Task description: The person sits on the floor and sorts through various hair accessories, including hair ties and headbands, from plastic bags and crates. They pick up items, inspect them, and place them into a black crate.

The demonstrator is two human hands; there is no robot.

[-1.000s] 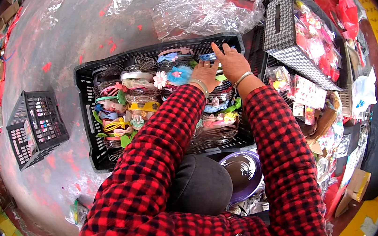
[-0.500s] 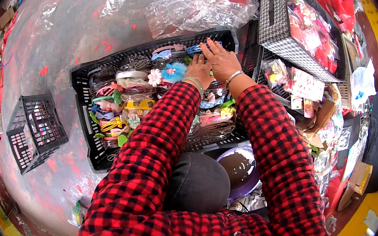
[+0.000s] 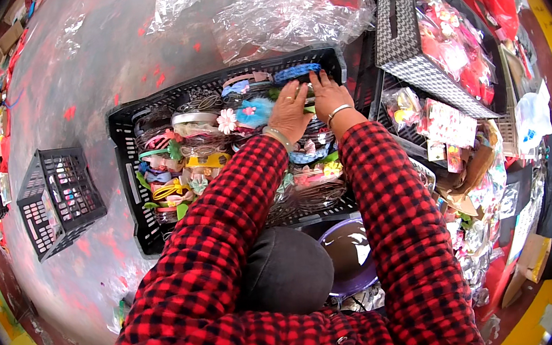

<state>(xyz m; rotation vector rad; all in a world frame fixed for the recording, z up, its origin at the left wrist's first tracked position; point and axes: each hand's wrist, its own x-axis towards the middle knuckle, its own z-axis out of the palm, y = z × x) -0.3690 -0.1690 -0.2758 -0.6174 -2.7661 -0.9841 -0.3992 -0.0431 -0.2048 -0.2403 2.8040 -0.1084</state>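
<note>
A black plastic crate [image 3: 125,191] in front of me holds stacked rows of headbands. Among them are a pink flower headband [image 3: 227,121], a fluffy blue headband [image 3: 256,112], a yellow headband [image 3: 208,161] and a braided blue headband [image 3: 297,72]. My left hand [image 3: 291,112] lies over the right part of the rows, fingers stretched out and open. Beside it, my right hand [image 3: 328,97] is open too, its fingers reaching onto the headbands just below the braided blue one, near the crate's right wall. The headbands under both palms are hidden.
A smaller black basket [image 3: 62,199] stands on the floor at left. Clear plastic wrap [image 3: 291,12] lies beyond the crate. To the right, a houndstooth box [image 3: 401,40] holds packaged goods. A purple basin [image 3: 352,256] sits near my knee.
My right hand has come slightly nearer to me, uncovering more of the braided blue headband. The left hand's fingers have straightened beside it. The whole view has shifted a little.
</note>
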